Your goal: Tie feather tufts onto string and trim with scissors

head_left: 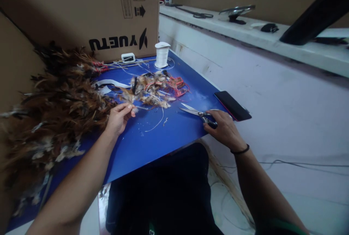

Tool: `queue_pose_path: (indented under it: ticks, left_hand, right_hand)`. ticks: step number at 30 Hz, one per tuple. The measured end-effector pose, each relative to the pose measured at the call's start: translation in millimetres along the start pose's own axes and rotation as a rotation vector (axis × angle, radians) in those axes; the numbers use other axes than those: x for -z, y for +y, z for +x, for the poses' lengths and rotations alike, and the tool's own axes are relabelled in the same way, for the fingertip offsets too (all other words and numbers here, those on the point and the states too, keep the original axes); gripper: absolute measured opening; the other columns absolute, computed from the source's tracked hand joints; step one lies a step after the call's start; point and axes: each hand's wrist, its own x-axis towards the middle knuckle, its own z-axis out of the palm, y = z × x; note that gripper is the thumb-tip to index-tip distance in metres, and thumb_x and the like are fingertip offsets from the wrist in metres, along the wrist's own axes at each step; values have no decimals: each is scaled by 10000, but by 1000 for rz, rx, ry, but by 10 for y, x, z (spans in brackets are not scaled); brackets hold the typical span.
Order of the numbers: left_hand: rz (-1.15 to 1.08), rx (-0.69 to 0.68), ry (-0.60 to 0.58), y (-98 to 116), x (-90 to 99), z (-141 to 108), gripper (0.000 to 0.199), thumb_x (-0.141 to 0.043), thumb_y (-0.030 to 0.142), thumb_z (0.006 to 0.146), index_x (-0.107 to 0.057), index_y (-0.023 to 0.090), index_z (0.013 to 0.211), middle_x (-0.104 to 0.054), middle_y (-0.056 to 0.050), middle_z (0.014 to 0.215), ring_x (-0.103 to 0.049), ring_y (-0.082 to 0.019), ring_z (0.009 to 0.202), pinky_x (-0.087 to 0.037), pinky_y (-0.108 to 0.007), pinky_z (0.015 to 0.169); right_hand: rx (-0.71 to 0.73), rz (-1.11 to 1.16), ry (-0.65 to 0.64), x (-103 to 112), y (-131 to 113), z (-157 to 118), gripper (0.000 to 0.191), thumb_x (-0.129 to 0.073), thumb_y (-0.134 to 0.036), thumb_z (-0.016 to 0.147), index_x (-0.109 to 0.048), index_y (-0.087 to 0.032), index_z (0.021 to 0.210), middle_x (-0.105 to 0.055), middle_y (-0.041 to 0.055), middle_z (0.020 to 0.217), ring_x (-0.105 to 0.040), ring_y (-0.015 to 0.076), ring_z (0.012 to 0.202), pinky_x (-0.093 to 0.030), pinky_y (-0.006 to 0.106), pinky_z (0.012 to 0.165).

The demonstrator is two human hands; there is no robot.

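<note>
My left hand (pixel 120 118) pinches a brown and pale feather (pixel 128 95) by its lower end, over the blue table (pixel 141 144). Scissors (pixel 197 112) with parted blades are in my right hand (pixel 224 127), whose fingers are round the handles near the table's right edge. Between and beyond both hands lies a pile of loose feathers (pixel 152 84) with red string (pixel 178 85) at its right side. A thin white strand (pixel 159 121) curves on the table between my hands.
A large heap of brown feathers (pixel 62 107) fills the left side. Further back stand a white spool (pixel 162 56) and a cardboard box (pixel 81 13). A phone (pixel 232 105) lies at the right edge, beside the wall and a ledge (pixel 261 40).
</note>
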Motion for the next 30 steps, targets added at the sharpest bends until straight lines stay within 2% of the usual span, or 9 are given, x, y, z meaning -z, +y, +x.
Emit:
queue_pose_path:
  ticks: [9,15,20,26,30]
  left_hand:
    - [15,4,6,3,-8,0,173,-794,233,588,-697,118,674,-660,-45,681,-545,-79,488,-467,-213,483]
    - [19,10,10,16,-20,-7,203,-810,255,562,-699,123,668,-663,-36,673,-545,-79,490,-466,-206,483]
    - [25,14,9,20,-26,-15,208,-812,257,553,-698,123,664,-652,-27,640,-548,-82,493,-470,-205,492]
    - [28,24,6,10,-35,-12,206,-806,253,562,-698,119,675,-660,-35,665,-548,-81,494,-467,-210,495]
    - [35,18,4,8,-29,-5,189,-799,249,568,-697,124,668,-662,-34,664,-543,-80,489,-460,-211,489]
  right_hand:
    - [64,36,-23,-24,-93,109,403,-533,-300,806,-582,-155,1179,-645,146,1107,-580,310,1071,-442,459,936]
    - [164,51,-49,-84,-131,285,370,-529,-251,813,-610,-127,1152,-671,151,1085,-607,301,1042,-461,442,911]
    - [185,55,-81,-159,-113,445,351,-522,-254,841,-608,-149,1165,-649,143,1158,-582,295,1100,-450,454,930]
    - [214,91,-21,-139,-313,762,269,-453,-256,905,-668,-174,1044,-684,106,1068,-592,253,1023,-441,410,915]
    - [211,42,-78,-124,-455,1073,263,-464,-185,876,-686,-177,1017,-687,92,1034,-581,248,978,-437,379,877]
